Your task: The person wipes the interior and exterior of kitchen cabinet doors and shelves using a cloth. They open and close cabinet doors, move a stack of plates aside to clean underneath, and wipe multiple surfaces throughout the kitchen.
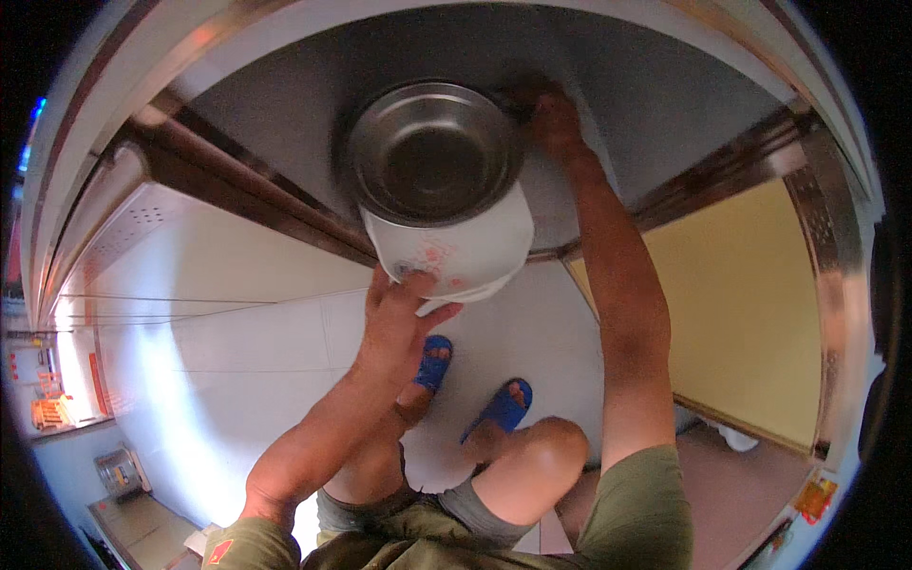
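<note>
My left hand [410,306] grips the near edge of a white plate or shallow dish with a red floral pattern [449,260], its thumb apart below the rim. A round stainless steel bowl [434,153] sits over the far part of this dish and hides it. My right hand [556,121] reaches into the dark cabinet, just right of the steel bowl. Its fingers are blurred and in shadow, by a dark shape that cannot be made out; whether it holds anything is not clear.
The grey cabinet interior [662,107] surrounds both hands, with a dark frame edge [242,185] at left. A yellowish panel [741,306] stands at right. Below are the tiled floor [249,349] and my feet in blue slippers [502,406]. A metal container [117,472] is at far left.
</note>
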Demonstrator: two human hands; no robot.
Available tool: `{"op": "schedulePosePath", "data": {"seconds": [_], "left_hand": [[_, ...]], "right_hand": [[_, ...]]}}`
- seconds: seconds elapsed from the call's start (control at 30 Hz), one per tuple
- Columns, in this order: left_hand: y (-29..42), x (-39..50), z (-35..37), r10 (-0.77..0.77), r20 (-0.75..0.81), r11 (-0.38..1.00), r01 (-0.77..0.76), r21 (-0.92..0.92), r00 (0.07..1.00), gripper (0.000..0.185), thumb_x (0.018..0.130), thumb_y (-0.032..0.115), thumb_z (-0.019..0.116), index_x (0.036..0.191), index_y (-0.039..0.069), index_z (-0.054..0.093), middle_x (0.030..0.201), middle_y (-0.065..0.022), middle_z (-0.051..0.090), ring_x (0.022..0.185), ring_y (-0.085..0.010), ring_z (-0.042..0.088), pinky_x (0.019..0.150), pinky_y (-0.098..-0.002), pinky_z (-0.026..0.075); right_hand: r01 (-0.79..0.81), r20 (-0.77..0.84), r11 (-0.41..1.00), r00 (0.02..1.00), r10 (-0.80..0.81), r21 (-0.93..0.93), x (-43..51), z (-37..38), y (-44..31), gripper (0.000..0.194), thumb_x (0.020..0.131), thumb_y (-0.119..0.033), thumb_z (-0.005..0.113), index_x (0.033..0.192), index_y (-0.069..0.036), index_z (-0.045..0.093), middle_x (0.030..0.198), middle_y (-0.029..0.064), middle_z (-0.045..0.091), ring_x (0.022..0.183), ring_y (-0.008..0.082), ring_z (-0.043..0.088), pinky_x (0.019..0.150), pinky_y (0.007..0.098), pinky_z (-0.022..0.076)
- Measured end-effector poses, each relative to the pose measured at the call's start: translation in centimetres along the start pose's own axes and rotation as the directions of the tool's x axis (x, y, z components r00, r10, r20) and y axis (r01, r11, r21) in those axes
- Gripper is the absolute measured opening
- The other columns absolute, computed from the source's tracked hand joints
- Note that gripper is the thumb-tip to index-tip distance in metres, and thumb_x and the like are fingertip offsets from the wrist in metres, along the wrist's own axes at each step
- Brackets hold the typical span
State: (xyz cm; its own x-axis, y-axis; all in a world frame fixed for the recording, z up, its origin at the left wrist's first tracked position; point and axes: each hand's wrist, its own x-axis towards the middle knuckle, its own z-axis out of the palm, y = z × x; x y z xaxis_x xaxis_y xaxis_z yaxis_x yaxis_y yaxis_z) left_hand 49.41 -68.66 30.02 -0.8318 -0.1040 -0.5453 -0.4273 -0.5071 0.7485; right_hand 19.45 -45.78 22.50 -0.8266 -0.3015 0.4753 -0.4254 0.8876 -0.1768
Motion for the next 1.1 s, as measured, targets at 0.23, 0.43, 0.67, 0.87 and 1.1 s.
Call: {"op": "schedulePosePath", "data": {"seconds": [0.23, 0.43, 0.67, 0.87, 1.1], "left_hand": [[-0.1, 1.4, 0.3, 0.063, -0.003, 0.978, -0.061, 0.2, 0.998, 0.064, 0.096, 0.028, 0.076, 0.15, 0.011, 0.047, 0.142, -0.0128, 0.063, 0.124, -0.0316, 0.069, 0.084, -0.0506, 0.068], [1.0, 2.8, 0.1, 0.087, 0.047, 0.892, -0.099, 0.441, 0.995, 0.074, 0.095, 0.037, 0.078, 0.154, 0.01, 0.044, 0.136, -0.0141, 0.068, 0.115, -0.0305, 0.073, 0.075, -0.0467, 0.07], [2.4, 8.1, 2.4, 0.137, 0.134, 0.704, -0.192, 0.684, 0.981, 0.07, 0.095, 0.041, 0.078, 0.146, 0.002, 0.051, 0.108, -0.0162, 0.077, 0.075, -0.0221, 0.077, 0.058, -0.0374, 0.065], [1.7, 13.6, 6.7, -0.019, 0.291, 0.819, -0.152, 0.553, 0.956, 0.07, 0.093, 0.032, 0.081, 0.146, 0.001, 0.046, 0.112, -0.0206, 0.075, 0.071, -0.0251, 0.077, 0.063, -0.0397, 0.069], [0.6, 16.8, 10.7, 0.069, 0.294, 0.878, -0.198, 0.436, 0.953, 0.062, 0.092, 0.028, 0.082, 0.137, -0.003, 0.053, 0.114, -0.0218, 0.072, 0.07, -0.0259, 0.077, 0.059, -0.0378, 0.069]], "right_hand": [[-0.191, 0.012, 0.981, 0.981, 0.192, -0.038, -11.0, -8.0, -3.7, 0.049, 0.079, -0.03, 0.087, 0.123, -0.011, 0.077, 0.118, 0.0163, 0.077, 0.109, 0.0424, 0.07, 0.09, 0.0526, 0.0594], [-0.348, 0.039, 0.935, 0.937, 0.346, 0.06, -19.8, -11.9, -6.4, 0.045, 0.077, -0.029, 0.087, 0.117, -0.007, 0.079, 0.118, 0.0153, 0.077, 0.109, 0.0394, 0.072, 0.089, 0.0492, 0.0599], [-0.654, 0.325, 0.633, 0.756, 0.568, 0.414, -30.0, -13.8, -7.0, 0.042, 0.073, -0.018, 0.087, 0.112, -0.003, 0.081, 0.108, 0.0168, 0.08, 0.099, 0.0329, 0.078, 0.089, 0.0381, 0.0593], [-0.652, 0.425, 0.553, 0.758, 0.495, 0.519, -32.5, -16.3, -7.5, 0.044, 0.07, -0.008, 0.083, 0.114, 0.001, 0.08, 0.109, 0.017, 0.08, 0.1, 0.0244, 0.077, 0.093, 0.0353, 0.0583], [-0.609, 0.457, 0.358, 0.781, 0.425, 0.708, -30.9, -20.0, -10.0, 0.042, 0.068, -0.003, 0.076, 0.11, 0.002, 0.079, 0.107, 0.0093, 0.079, 0.103, 0.0185, 0.072, 0.096, 0.0338, 0.0556]]}}
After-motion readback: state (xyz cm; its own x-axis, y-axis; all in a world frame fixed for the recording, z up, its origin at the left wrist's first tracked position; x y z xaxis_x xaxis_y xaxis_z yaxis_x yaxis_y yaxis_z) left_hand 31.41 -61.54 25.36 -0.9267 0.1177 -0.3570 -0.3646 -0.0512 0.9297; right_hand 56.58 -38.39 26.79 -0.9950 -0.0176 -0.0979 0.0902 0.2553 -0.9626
